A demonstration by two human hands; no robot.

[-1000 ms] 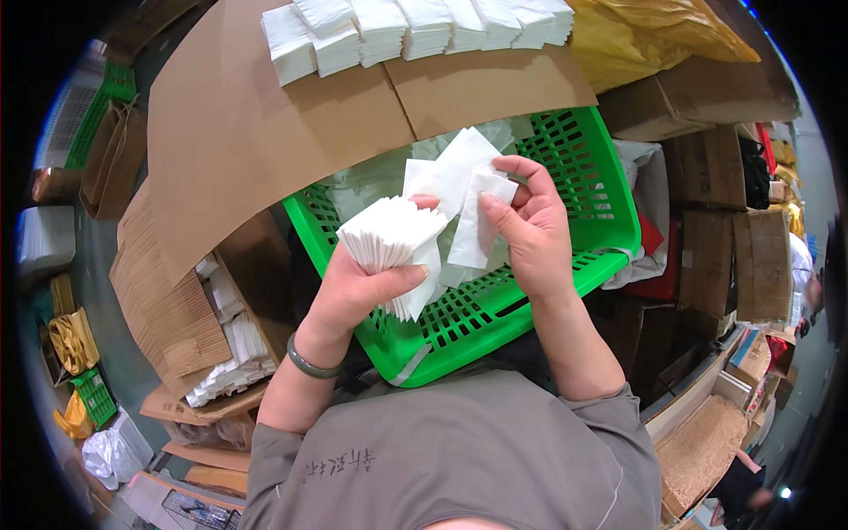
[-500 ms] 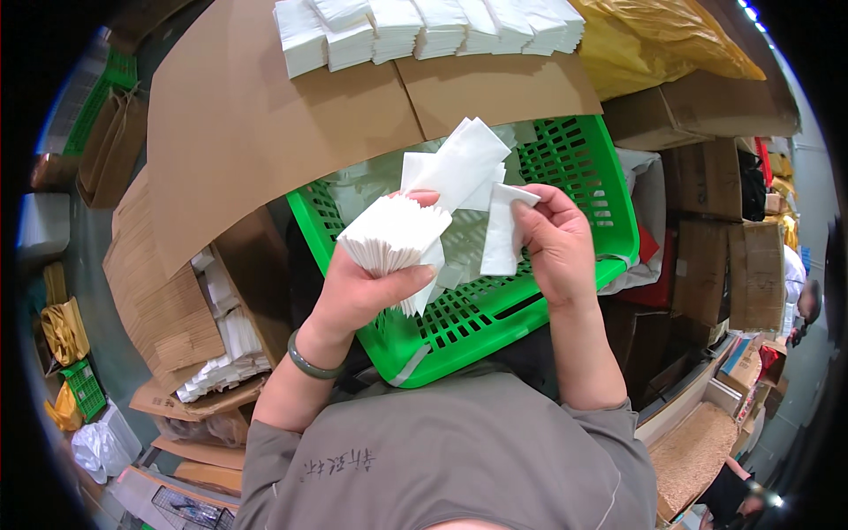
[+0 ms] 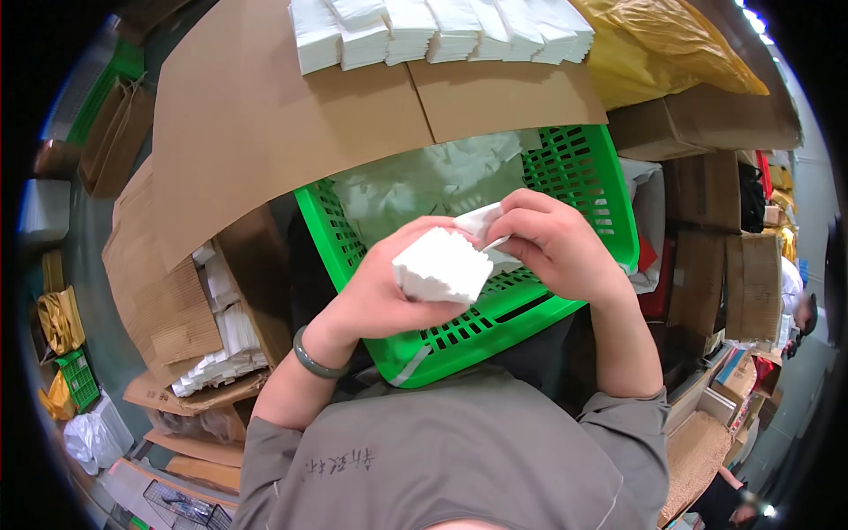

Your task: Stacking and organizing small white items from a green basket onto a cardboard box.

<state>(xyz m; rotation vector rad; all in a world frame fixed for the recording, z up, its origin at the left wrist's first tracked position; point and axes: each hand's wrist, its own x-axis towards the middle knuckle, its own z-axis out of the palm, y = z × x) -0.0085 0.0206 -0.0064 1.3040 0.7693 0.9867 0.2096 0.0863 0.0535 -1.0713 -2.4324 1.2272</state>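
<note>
A thick stack of folded white papers (image 3: 442, 265) sits in my left hand (image 3: 375, 287), whose fingers wrap round it with the thumb along its near side. Close against the stack's right side, my right hand (image 3: 565, 243) pinches a folded white paper (image 3: 481, 221) between thumb and fingers. Both hands are above the near part of a green plastic basket (image 3: 512, 327) with slotted walls. Inside the basket lie many loose white papers (image 3: 424, 181). Whether the papers are napkins or flat bags, I cannot tell.
A brown cardboard sheet (image 3: 291, 106) covers the basket's far side and carries a row of white paper stacks (image 3: 450, 31). A yellow plastic bag (image 3: 662, 53) lies at the far right. Left stands an open carton (image 3: 252, 256) with more white papers; cardboard boxes (image 3: 707, 256) crowd the right.
My right hand has brought its paper left to the stack. My left hand has turned the stack and moved slightly right. The papers that fanned out beyond the stack no longer show.
</note>
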